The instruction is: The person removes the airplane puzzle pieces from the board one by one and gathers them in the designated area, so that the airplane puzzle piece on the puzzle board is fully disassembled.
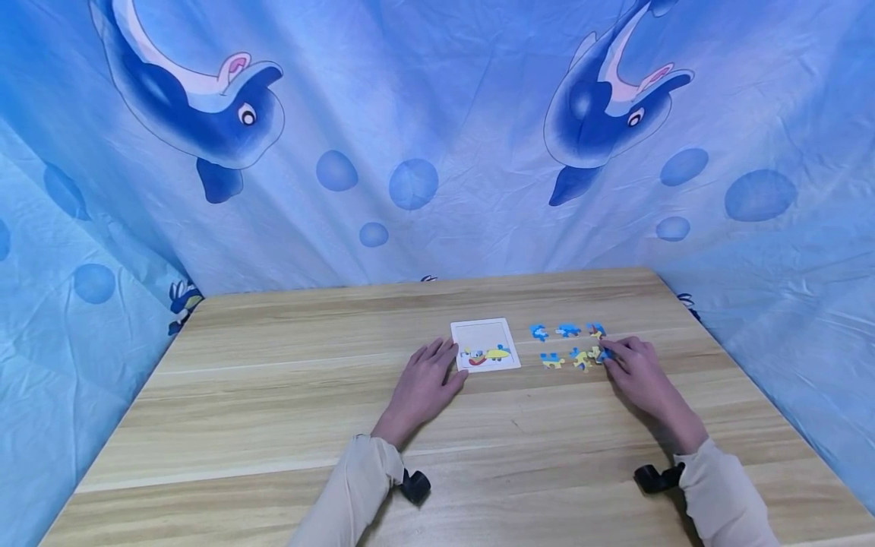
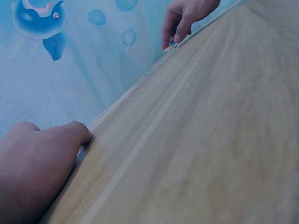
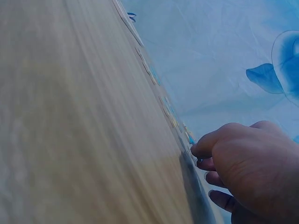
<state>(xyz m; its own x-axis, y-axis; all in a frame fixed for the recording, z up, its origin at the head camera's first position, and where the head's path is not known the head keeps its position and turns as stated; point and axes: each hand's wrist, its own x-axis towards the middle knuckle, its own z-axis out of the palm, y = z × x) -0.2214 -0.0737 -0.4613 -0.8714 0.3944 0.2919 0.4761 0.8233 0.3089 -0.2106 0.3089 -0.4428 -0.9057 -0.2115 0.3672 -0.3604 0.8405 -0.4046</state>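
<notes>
A square white-framed puzzle board (image 1: pixel 481 323) lies on the table, with colourful pieces fitted along its lower edge. My left hand (image 1: pixel 425 381) rests at the board's left side, fingertips on the frame and thumb by the lower left corner. To the right, my right hand (image 1: pixel 641 376) pinches a blue and yellow puzzle piece (image 1: pixel 601 354) between thumb and fingers, close over the table. The left wrist view shows a bit of colour at that hand's fingertips (image 2: pixel 166 43). Fingers partly hide the piece.
Several loose puzzle pieces (image 1: pixel 568 330) lie in two rows between the board and my right hand. The wooden table (image 1: pixel 273 395) ends at a blue dolphin-printed curtain (image 1: pixel 478 228) at the back and sides. Each wrist wears a small black camera (image 1: pixel 414 487).
</notes>
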